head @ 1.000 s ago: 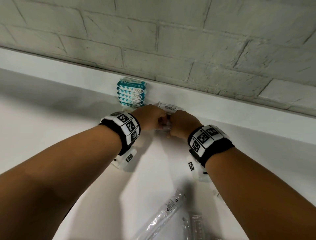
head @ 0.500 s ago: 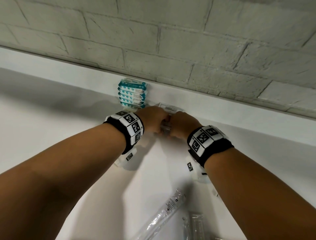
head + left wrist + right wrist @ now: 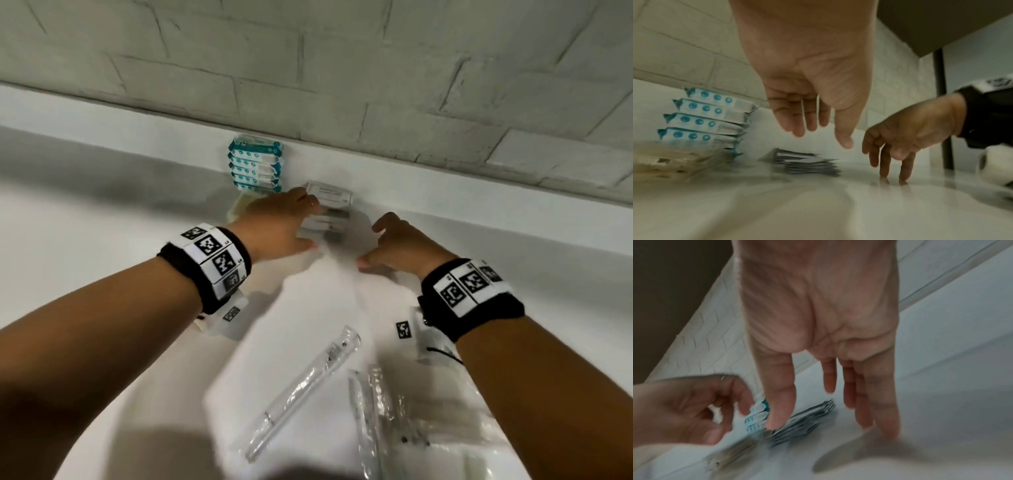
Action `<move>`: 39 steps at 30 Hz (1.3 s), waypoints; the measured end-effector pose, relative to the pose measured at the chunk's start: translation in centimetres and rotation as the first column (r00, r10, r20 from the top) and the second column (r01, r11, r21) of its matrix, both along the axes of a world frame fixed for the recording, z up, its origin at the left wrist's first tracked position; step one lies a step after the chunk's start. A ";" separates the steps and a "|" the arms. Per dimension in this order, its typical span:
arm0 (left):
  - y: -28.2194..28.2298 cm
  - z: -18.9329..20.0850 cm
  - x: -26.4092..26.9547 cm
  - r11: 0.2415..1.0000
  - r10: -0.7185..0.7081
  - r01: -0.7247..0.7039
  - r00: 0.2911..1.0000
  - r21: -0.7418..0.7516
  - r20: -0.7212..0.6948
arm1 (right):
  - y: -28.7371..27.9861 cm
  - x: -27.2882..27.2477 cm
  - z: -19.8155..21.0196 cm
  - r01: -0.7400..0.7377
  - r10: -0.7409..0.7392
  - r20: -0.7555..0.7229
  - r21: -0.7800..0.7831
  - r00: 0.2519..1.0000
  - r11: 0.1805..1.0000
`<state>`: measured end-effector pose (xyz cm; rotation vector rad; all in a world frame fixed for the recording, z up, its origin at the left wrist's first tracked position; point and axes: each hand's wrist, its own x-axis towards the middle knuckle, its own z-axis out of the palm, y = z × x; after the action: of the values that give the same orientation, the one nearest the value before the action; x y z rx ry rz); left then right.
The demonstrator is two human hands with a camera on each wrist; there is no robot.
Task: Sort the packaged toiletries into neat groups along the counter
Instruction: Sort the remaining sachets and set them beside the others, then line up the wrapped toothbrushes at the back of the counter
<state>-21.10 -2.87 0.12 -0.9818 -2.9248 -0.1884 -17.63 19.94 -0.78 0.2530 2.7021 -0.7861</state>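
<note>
White sachet stack (image 3: 327, 212) sits just right of the blue wipe packs (image 3: 256, 167), against the counter's (image 3: 102, 222) back edge. Left hand (image 3: 274, 228) over it, fingers loosely spread, holding nothing. Right hand (image 3: 400, 246) beside it, fingers relaxed, empty. Wipe packs: five, stacked. Sachets: count unclear. Clear tubes: long one (image 3: 305, 390) angled toward the sachets, another (image 3: 364, 421) beside it, nearer the right hand. Likely next.

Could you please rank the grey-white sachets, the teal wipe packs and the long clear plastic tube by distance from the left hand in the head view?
1. Stack of grey-white sachets, right at the left hand's fingers.
2. Stack of teal wipe packs, just behind, against the wall.
3. Long clear plastic tube, farthest, down at the counter's near side.
</note>
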 end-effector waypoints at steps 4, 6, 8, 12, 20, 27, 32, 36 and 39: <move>-0.4 0.1 4.3 1.000 0.030 -0.029 0.994 -0.003 0.104 | 2.9 5.6 1.3 -0.056 0.053 0.088 0.032 0.995 0.998; -0.1 0.4 7.0 0.999 0.052 -0.051 0.979 -0.007 0.199 | 4.3 9.0 1.7 -0.073 0.067 0.104 0.057 0.992 0.996; 0.2 0.4 9.1 0.998 0.056 -0.057 0.968 -0.002 0.247 | 5.5 11.7 2.2 -0.043 0.040 0.083 0.034 0.996 0.999; 0.6 0.1 13.9 0.996 0.093 -0.082 0.942 -0.046 0.322 | 7.7 19.0 3.9 0.059 -0.059 -0.006 -0.069 0.998 0.996; 0.8 -2.2 19.9 0.944 0.272 -0.183 0.902 -0.276 0.335 | 8.3 29.0 3.8 0.070 -0.077 0.063 0.111 0.995 0.991; 0.8 -1.6 21.9 0.915 0.367 -0.254 0.846 -0.314 0.386 | 4.2 27.9 0.7 -0.186 0.183 0.045 0.386 0.982 0.904; 2.1 -0.6 23.8 0.927 0.371 -0.359 0.826 -0.112 0.424 | 4.2 28.2 -0.1 -0.266 0.238 0.122 0.532 0.964 0.804; 5.1 -1.1 26.6 0.953 0.276 -0.301 0.833 -0.027 0.479 | 5.1 29.0 0.7 -0.204 0.188 0.082 0.428 0.979 0.880; 6.6 -2.7 28.1 0.946 0.281 -0.323 0.809 -0.008 0.517 | 7.0 29.7 1.8 -0.040 0.056 -0.036 0.341 0.998 0.939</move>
<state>6.95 3.76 -2.54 -0.4868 -3.4613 -0.6389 12.09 26.97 1.06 0.2477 2.8635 -0.3081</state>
